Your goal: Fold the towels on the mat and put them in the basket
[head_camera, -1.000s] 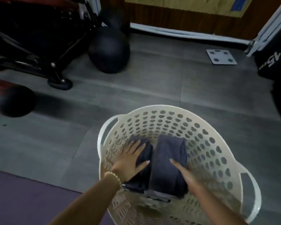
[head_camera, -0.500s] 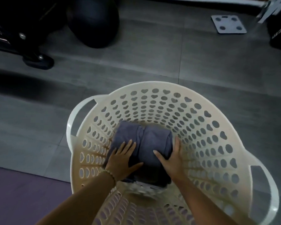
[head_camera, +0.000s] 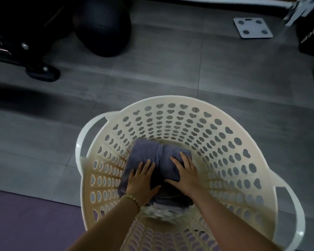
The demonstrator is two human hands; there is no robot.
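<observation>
i read this as the tail end of the placing step: the folded towels [head_camera: 158, 151] are down inside the basket [head_camera: 172, 98], at its bottom and toward its near-left wall, and both hands are settling them, not carrying them. the left hand [head_camera: 141, 182] lies flat on the left bundle, fingers [head_camera: 145, 165] straight and a little spread, thumb angled toward the middle crease; it presses and grips nothing. the right hand [head_camera: 187, 175] lies palm down on the right bundle in the same way, fingers [head_camera: 185, 158] straight and fanned, thumb pointing toward the left hand. the two hands sit just beside each other, not touching. something pale shows under the towels at the near side of the basket floor, too blurred for me to name. next, i judge, both hands must lift straight up past the rim without dragging a fold loose, then reach for the mat [head_camera: 25, 223], just outside the basket on its near left. whether any towels lie there i cannot tell, since only a corner of it is in view.
</observation>
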